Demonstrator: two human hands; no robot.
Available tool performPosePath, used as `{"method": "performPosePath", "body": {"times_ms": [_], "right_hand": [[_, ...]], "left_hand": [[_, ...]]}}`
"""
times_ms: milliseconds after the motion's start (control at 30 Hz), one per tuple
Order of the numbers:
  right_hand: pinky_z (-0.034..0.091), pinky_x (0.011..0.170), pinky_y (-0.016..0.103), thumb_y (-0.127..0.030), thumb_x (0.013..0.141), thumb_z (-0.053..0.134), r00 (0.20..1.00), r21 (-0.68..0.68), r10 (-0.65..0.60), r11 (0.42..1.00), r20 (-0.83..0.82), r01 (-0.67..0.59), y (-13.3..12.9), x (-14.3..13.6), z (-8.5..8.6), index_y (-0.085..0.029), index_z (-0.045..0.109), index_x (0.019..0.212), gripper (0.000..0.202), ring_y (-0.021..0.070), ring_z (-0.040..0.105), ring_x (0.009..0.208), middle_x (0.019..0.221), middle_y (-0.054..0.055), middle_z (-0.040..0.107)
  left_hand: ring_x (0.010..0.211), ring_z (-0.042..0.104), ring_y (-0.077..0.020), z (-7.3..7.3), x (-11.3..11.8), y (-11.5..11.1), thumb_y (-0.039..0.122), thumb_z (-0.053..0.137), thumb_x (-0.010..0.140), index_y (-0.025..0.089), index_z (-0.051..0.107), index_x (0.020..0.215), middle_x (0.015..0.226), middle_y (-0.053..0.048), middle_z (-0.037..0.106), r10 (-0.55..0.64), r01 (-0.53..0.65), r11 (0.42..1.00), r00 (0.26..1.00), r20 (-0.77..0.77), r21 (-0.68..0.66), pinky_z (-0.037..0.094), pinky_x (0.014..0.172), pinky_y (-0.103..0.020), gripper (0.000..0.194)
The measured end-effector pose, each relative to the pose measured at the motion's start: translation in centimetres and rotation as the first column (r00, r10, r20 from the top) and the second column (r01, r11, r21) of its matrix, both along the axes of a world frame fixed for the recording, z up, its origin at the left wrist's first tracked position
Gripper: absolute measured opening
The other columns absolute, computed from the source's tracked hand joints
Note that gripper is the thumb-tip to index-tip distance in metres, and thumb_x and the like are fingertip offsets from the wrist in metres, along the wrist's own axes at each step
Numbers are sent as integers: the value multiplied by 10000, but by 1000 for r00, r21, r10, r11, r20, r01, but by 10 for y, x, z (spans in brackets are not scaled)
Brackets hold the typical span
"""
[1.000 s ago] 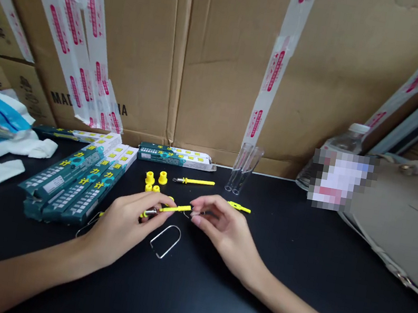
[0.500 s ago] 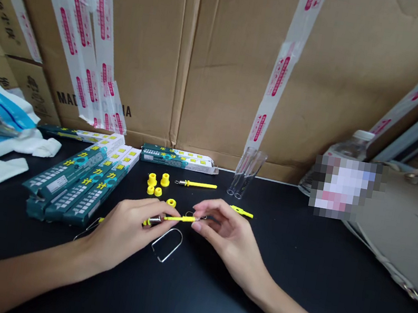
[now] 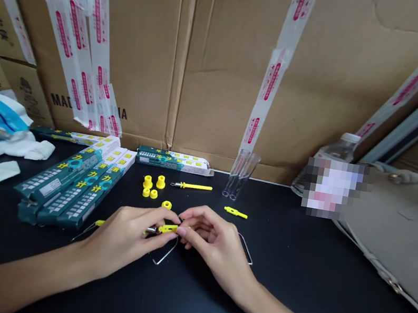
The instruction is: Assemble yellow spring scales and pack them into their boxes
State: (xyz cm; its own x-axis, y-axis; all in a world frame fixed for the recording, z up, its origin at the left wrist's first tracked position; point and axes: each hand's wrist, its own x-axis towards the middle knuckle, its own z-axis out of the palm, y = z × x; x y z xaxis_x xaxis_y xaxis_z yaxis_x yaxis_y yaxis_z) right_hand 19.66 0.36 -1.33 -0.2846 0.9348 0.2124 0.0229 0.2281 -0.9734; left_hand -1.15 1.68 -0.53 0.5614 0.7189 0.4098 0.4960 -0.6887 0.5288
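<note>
Between the fingertips of both hands is a slotted yellow plastic piece (image 3: 168, 229). My left hand (image 3: 121, 238) pinches it near its left end, where a silvery metal part (image 3: 150, 230) shows. The right end is gripped by the thumb and fingers of my right hand (image 3: 216, 243), which partly cover it. Under the hands lies a bent metal wire (image 3: 166, 255), and another bent wire (image 3: 246, 248) emerges beyond my right hand. Just above the fingers sits a yellow ring cap (image 3: 166, 205). Further yellow caps (image 3: 154, 186) stand behind it.
Green spring-scale boxes (image 3: 68, 181) are at left, another box (image 3: 174, 161) at the back. A yellow rod with a metal spring (image 3: 196, 187), a slotted yellow piece (image 3: 235, 212) and two clear tubes (image 3: 239, 177) lie or stand beyond. A bottle (image 3: 340, 149) and bag (image 3: 398, 225) are right.
My hands have come closer together, and the yellow piece has turned so its slotted face shows. A bent wire now shows right of my right hand. The view has shifted slightly.
</note>
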Motion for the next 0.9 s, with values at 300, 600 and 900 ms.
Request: {"method": "performPosePath", "body": {"times_ms": [300,600,900], "right_hand": [[541,612,267,-432,834,731,1000,-31,16,999,24,-15,-4,-5,1,-223,614,1028,308,148,630,648,727,-22,676],[552,645,283,-442,940,583,995,-4,45,999,89,-45,-6,-4,4,-217,603,1091,272,154,648,676,750,-6,682],[559,709,306,-282,971,528,853,472,-333,874,401,119,13,38,19,-224,582,1165,209,167,682,731,909,35,724]], "left_hand": [[728,673,-120,0,1,-3,246,584,964,266,678,1063,887,29,734,-55,56,997,998,-30,44,474,631,-198,138],[694,659,-119,3,2,-4,232,574,957,239,669,927,812,38,710,-7,11,998,998,-66,59,461,617,-206,100],[751,681,-125,4,0,0,225,609,925,230,634,911,878,36,725,86,-86,994,996,1,61,482,680,-224,29]]}}
